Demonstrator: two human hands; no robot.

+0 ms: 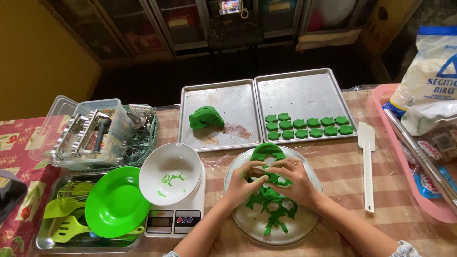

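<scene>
STEP: cutting shapes from green dough sheet [271,202] on round plate [247,223], lower centre | HANDS: left hand [245,183] and right hand [293,178] both pinch a cut piece [273,178]; fingers closed on it | NEXT: likely needs a gentle lift, piece kept whole

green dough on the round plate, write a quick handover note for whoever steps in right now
Left hand and right hand: both pressed together on the rolled green dough on the round plate, working a piece free at its centre.
Done: cut shapes sit in three rows on the right tray.
Left: the dough sheet is mostly cut-out scraps; a dough lump waits on the left tray.
White spatula lies right of the plate.
</scene>
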